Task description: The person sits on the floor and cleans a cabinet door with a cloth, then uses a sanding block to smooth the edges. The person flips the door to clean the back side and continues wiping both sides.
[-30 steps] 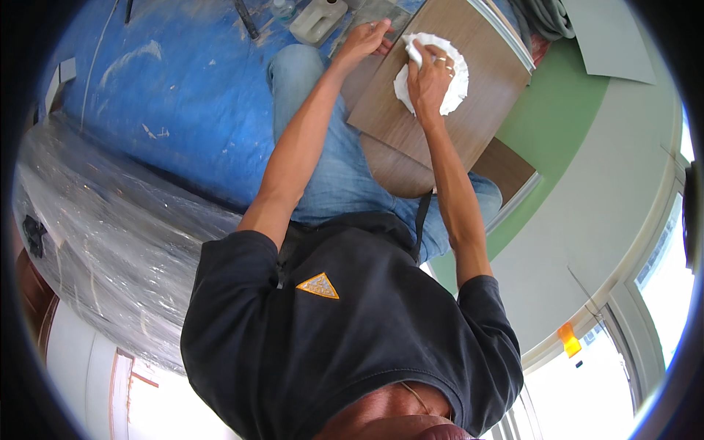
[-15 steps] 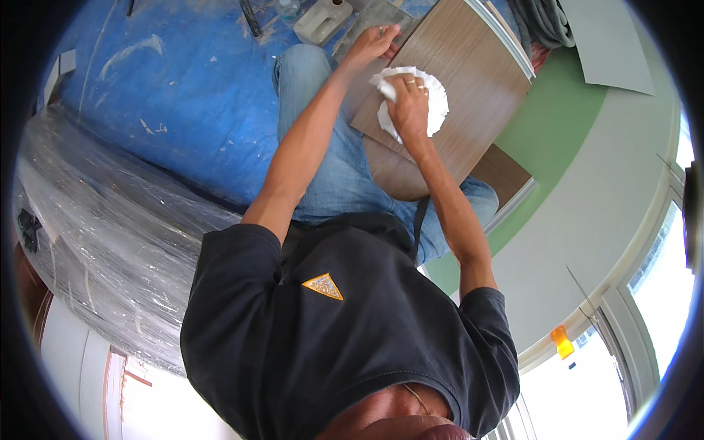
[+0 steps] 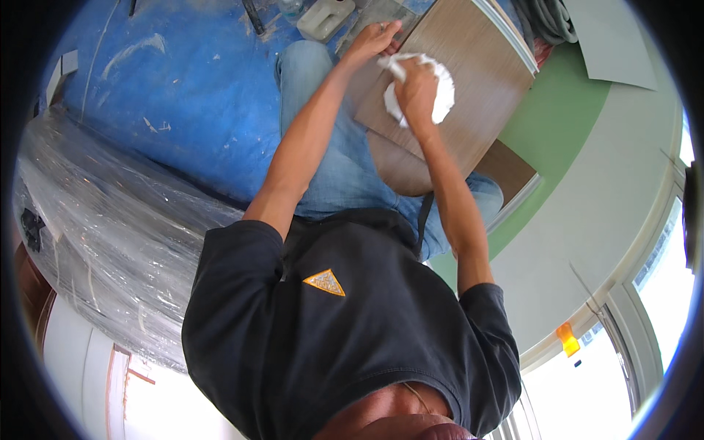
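Note:
My right hand [image 3: 414, 88], somewhat blurred, grips a crumpled white cloth [image 3: 444, 95] pressed on the face of a wood-grain board [image 3: 484, 88] with a pale strip along its top edge. At the board's left edge is my left hand [image 3: 374, 44], its fingers curled against that edge, fingertips partly hidden. The board rests across my bent legs [image 3: 326, 176], over another brown piece [image 3: 392, 158] that shows below it.
Blue sheeting [image 3: 187, 117] covers the left, beside plastic-wrapped material [image 3: 110, 242]. A jug [image 3: 323, 20] and dark bar [image 3: 255, 18] lie ahead. Right are a green surface [image 3: 557, 125], another brown board [image 3: 506, 161], grey fabric [image 3: 543, 22] and windows [image 3: 660, 279].
My right hand and the cloth shifted down and left, then back up and slightly right, ending lower than at first. My left hand stays at the board's edge.

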{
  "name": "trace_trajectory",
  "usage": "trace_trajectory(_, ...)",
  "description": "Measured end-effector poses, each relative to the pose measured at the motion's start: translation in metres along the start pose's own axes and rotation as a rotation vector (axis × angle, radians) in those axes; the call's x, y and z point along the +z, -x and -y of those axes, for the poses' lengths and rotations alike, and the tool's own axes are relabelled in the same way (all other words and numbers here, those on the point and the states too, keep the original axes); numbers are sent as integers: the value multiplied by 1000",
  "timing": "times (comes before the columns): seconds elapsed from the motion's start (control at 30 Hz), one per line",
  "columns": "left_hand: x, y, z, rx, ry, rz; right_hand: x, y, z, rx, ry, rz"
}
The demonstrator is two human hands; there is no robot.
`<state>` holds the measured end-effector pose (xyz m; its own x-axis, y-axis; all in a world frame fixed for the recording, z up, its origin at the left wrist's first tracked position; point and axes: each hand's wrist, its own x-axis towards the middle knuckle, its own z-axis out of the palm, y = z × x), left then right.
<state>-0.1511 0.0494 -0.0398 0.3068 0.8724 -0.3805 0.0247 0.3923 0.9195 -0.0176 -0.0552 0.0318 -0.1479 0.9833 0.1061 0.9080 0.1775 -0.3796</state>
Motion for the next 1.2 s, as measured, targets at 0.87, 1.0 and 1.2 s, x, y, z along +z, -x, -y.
trace_trajectory(0.87, -7, 16, -1, -9, -19, -21, -11, -8, 3, 6, 44, -83)
trace_trajectory(1.0, -16, 29, -7, -11, -56, -31, -8, 27, -11, -144, -44, 273)
trace_trajectory(1.2, -19, 83, -20, 287, -535, -65, -21, 69, -82, 206, -40, -111)
